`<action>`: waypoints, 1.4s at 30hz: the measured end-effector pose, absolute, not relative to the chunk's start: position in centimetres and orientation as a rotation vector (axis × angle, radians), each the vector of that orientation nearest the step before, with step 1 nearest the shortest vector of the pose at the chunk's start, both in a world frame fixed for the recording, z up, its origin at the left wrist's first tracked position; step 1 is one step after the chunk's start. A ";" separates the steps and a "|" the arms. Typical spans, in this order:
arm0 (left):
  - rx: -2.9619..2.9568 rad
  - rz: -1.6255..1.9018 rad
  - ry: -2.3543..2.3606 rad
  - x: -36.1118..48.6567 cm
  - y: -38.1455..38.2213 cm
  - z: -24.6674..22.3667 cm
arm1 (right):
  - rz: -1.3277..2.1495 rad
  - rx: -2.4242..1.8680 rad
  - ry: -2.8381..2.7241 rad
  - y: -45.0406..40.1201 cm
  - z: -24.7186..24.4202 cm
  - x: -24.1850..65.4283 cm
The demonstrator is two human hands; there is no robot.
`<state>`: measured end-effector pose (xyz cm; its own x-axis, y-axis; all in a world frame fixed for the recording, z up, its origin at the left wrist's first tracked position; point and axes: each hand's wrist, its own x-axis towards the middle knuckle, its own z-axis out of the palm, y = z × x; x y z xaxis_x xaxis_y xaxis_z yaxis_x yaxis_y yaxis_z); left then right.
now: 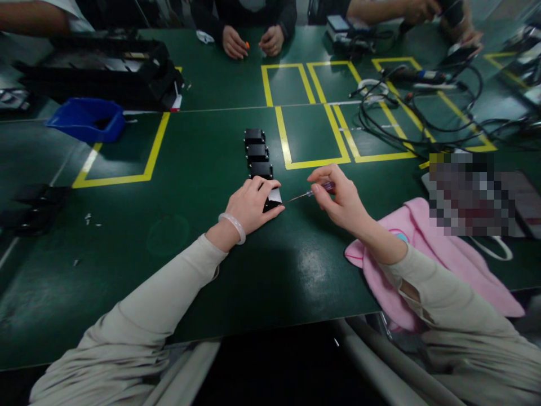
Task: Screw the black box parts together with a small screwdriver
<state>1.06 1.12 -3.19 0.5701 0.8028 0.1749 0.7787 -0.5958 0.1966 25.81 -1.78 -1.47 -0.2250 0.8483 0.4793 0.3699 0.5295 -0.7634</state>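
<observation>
My left hand (pixel 249 206), with a pale bangle at the wrist, is closed around a small black block with a whitish face (pixel 274 195), pressed against the table. Its thumb lies along the near side and the fingers arch over the far side, hiding much of it. Between the fingers of my right hand (pixel 340 198) is a screwdriver (pixel 328 186) with a purple see-through handle. The thin shaft points left, its tip at the block's right corner; whether it touches a screw is too small to tell. Several similar black blocks (pixel 257 152) stand in a row just beyond my left hand.
Loose screws (pixel 88 218) and more black parts (pixel 31 208) lie left, near a blue scoop bin (pixel 88 119). A pink cloth (pixel 435 259) sits under my right forearm. Coiled cables (pixel 422 113) spread at the right. Across the green table (pixel 203 282), a person's hands (pixel 253 42) rest.
</observation>
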 end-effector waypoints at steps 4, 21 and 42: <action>2.698 0.382 1.356 1.0 1.1 -3.2 | 0.630 -1.022 -1.832 -1.7 -1.3 25.9; 2.700 0.381 1.355 1.0 1.1 -3.1 | 0.613 -1.012 -1.838 -1.7 -1.4 25.9; 2.700 0.383 1.360 1.0 1.0 -3.1 | 0.640 -1.015 -1.859 -1.8 -1.1 25.8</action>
<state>1.02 1.05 -3.09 0.5710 0.8009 0.1803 0.7772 -0.5981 0.1954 25.82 -1.82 -1.10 -0.2621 0.8480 0.4606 0.3844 0.5296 -0.7562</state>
